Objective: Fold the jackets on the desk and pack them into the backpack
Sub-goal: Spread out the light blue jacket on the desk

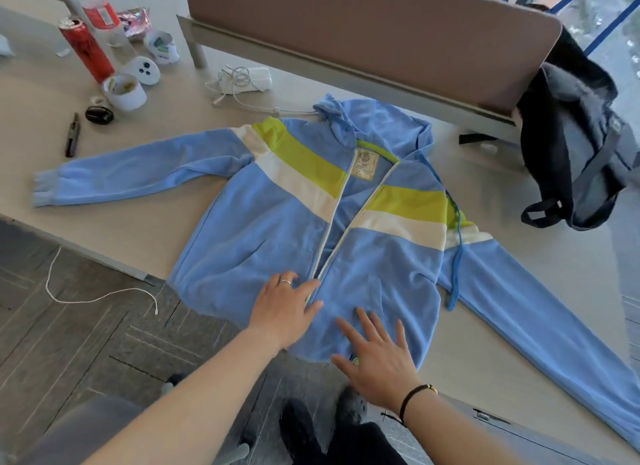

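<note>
Jacket (277,222) spread face-up on desk (156,229), zip half open. Left hand (282,312) and right hand (379,364) flat, fingers spread, smoothing its hem. Next, probably: fold sleeves inward. Backpack (575,145) beyond its right sleeve.

Your right hand (377,357) covers the zipper's lower end on the jacket (284,222), so you cannot tell whether it is fastened there. The jacket's right sleeve (554,326) runs out of the picture at the right edge; its cuff is not visible. The neck label (365,164) is too small to read. The plastic bottle (97,10) is cut off at the top edge.
</note>
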Motion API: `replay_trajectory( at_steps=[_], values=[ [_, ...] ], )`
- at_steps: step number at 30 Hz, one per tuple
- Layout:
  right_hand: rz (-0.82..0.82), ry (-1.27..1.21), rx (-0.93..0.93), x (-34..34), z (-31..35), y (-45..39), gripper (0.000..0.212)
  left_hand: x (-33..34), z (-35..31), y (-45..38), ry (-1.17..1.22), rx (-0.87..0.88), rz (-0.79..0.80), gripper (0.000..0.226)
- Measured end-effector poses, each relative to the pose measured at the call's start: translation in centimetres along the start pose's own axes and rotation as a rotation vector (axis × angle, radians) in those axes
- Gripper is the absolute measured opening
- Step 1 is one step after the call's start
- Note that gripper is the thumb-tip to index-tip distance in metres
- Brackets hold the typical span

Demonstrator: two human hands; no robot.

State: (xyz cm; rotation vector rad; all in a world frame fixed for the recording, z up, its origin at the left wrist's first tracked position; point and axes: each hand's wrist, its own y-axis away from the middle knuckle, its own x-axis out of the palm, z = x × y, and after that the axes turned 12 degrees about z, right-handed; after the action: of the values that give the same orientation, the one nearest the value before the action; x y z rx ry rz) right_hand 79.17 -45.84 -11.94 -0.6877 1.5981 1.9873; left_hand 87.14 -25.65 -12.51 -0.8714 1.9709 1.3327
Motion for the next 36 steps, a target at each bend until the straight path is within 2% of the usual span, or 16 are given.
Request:
replay_trajectory(
  at_steps=[3,5,11,14,17,19,21,24,27,29,33,36],
  values=[
    [-0.053,-0.122,0.049,-1.8,-0.7,0.4,0.082,-2.6,-1.5,-2.1,0.034,0.012,-0.018,0.054],
    [-0.112,-0.179,0.074,-4.0,-1.7,-0.3,0.080,-4.5,-2.8,-3.8,0.030,0.030,-0.053,0.056],
    [-0.340,-0.478,0.168,-15.3,-5.7,-7.1,0.082,-10.2,-5.9,-9.0,0.113,0.057,-0.041,0.055],
    [-0.377,-0.616,0.208,-20.7,-7.7,-11.3,0.075,-12.9,-6.3,-12.1,0.097,0.030,-0.007,0.053],
    [-0.396,-0.642,0.251,-24.3,-9.3,-15.1,0.060,-15.2,-6.0,-15.8,0.047,-0.004,0.001,0.049],
    [-0.395,-0.638,0.306,-26.1,-10.1,-17.4,0.066,-16.4,-5.8,-18.2,0.062,-0.014,-0.008,0.047],
    [-0.382,-0.643,0.331,-27.4,-10.4,-19.3,0.069,-17.3,-5.8,-20.4,0.082,-0.013,-0.029,0.041],
    [-0.353,-0.611,0.351,-28.5,-10.6,-21.8,0.057,-18.2,-5.7,-23.6,0.125,-0.028,-0.061,0.032],
    [-0.301,-0.546,0.438,-29.1,-10.6,-24.0,0.061,-19.1,-5.5,-27.0,0.097,-0.020,-0.076,0.023],
    [-0.290,-0.518,0.524,-29.4,-10.7,-25.3,0.054,-19.6,-5.3,-29.4,0.046,0.007,-0.093,0.031],
    [-0.327,-0.529,0.603,-29.5,-10.7,-26.0,0.022,-19.8,-5.1,-33.4,-0.049,-0.035,-0.143,0.051],
    [-0.366,-0.685,0.595,-29.4,-10.5,-25.8,0.020,-19.8,-5.4,-34.9,-0.105,-0.074,-0.154,0.054]
  ],
)
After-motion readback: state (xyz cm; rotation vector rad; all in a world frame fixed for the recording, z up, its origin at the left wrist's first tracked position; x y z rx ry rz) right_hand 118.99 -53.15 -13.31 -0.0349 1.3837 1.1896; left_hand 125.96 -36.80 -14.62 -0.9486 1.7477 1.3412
